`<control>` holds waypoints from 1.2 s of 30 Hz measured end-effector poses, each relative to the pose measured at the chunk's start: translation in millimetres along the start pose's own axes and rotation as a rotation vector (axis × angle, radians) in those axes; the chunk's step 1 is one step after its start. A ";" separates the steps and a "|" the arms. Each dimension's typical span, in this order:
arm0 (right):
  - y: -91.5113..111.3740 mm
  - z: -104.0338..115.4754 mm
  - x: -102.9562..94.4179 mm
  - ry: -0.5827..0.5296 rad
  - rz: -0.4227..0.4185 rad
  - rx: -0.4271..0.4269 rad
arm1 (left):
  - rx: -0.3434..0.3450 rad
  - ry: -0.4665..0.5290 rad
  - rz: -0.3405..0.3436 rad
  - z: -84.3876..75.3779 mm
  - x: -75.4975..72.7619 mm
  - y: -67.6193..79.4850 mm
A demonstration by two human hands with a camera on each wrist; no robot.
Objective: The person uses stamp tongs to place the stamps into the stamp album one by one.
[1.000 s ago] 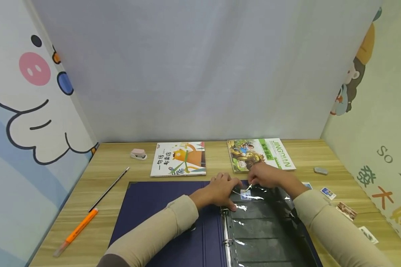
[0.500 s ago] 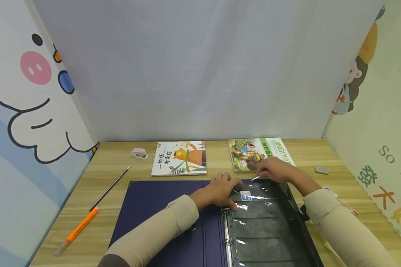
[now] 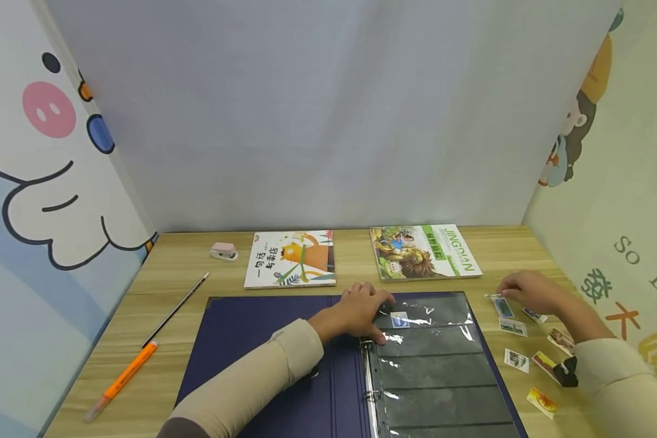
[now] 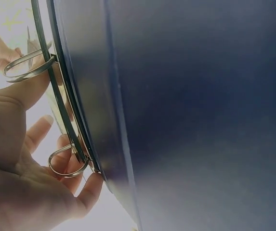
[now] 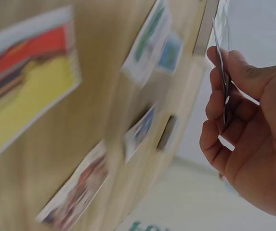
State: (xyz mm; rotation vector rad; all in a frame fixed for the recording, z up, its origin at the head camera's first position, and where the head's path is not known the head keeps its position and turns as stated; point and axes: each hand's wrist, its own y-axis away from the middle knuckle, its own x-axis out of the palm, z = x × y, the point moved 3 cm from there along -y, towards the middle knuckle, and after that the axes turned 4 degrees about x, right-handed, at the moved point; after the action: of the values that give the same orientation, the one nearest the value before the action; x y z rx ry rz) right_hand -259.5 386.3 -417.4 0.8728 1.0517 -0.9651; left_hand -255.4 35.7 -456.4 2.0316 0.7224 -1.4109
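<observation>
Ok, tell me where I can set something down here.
The pale wooden tabletop is bare between the orange marker and open navy ring binder, and between the white orange-animal book and green-and-white lion book. Right of the binder is crowded: small rectangular paper stamps lie near the person's right hand.

The right hand (image 3: 533, 295) has left the top of the black pocketed album page (image 3: 449, 340) and moved to the loose stamps on the table, taking the thin metal tweezers (image 3: 493, 295) to a blue-green, white-bordered paper stamp (image 3: 502, 306). The page's upper right corner is now uncovered. The pale green landscape stamp (image 3: 512, 326) and the yellow-and-orange stamp (image 3: 542, 402), previously hidden or mostly hidden by the beige right sleeve (image 3: 624, 389), now show.
</observation>
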 end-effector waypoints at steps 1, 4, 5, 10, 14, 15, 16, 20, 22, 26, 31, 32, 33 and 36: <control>5.0 -6.1 0.7 -0.011 0.009 0.016 | -0.001 0.000 0.003 -0.2 0.0 0.0; 18.2 -22.1 3.0 -0.023 0.025 0.054 | -0.004 0.004 0.007 -0.6 -0.3 -0.3; 22.1 -26.4 3.3 -0.022 0.026 0.064 | -0.004 0.004 0.008 -0.7 -0.3 -0.3; 36.6 -39.8 5.1 -0.014 0.011 0.099 | 0.000 0.009 0.009 -1.2 -0.3 -0.3; 40.4 -40.5 10.0 -0.012 0.009 0.124 | 0.003 0.013 0.010 -0.8 0.0 -0.1; 40.5 -40.1 11.1 -0.009 0.002 0.125 | 0.003 0.013 0.010 -0.6 0.2 -0.1; 40.3 -39.4 12.4 -0.010 -0.004 0.128 | 0.003 0.012 0.010 -0.4 0.4 0.0; 39.0 -37.7 16.1 -0.021 -0.038 0.132 | 0.004 0.010 0.006 -0.2 0.7 0.0; 38.2 -37.8 17.9 -0.038 -0.038 0.145 | 0.006 0.012 0.005 -0.6 0.8 -0.2; 36.8 -38.2 19.9 -0.067 -0.022 0.169 | 0.007 0.012 0.007 -1.6 1.3 0.0; 37.7 -38.8 18.4 -0.089 0.003 0.170 | 0.010 0.009 0.011 -2.7 0.5 0.1; 37.5 -38.6 18.0 -0.095 0.008 0.167 | 0.010 0.009 0.011 -2.6 0.2 0.0; 37.0 -38.5 17.9 -0.097 0.014 0.159 | 0.008 0.008 0.011 -2.4 -0.1 -0.1; 32.5 -37.2 19.5 -0.097 0.022 0.147 | 0.003 0.005 0.011 -1.6 -0.4 -0.5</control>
State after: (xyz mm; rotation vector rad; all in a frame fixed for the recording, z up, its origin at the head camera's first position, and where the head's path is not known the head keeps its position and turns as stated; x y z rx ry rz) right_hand -236.2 427.1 -442.1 0.9461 0.8954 -1.0658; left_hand -254.8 37.1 -455.6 2.0392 0.7101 -1.4021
